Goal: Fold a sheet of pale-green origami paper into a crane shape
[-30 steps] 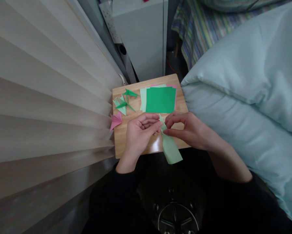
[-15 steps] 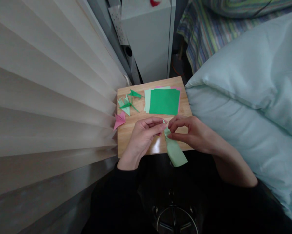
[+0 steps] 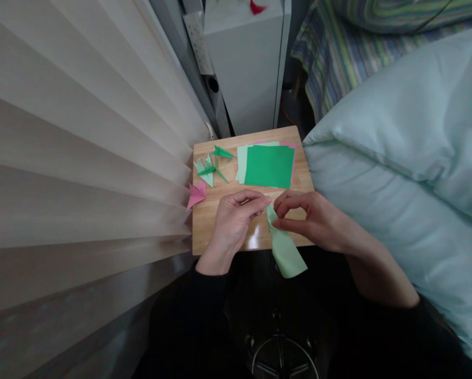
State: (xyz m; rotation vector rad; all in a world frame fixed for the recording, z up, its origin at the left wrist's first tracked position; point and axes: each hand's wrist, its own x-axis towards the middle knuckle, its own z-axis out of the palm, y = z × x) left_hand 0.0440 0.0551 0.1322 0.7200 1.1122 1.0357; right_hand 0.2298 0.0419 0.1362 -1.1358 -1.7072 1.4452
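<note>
A light green paper piece, partly folded, hangs over the near edge of a small wooden board. My left hand pinches its upper tip with curled fingers. My right hand pinches the same paper just to the right, thumb and forefinger closed on it. Behind the hands lies a stack of square sheets, dark green on top, light green and pink beneath.
Folded green paper figures and a pink one lie at the board's left edge. Pleated beige blinds fill the left. A pale blue duvet presses in on the right, with a white cabinet behind the board.
The view has shifted, so everything sits slightly further right. Both hands keep their pinch on the light green paper, fingers working its upper tip.
</note>
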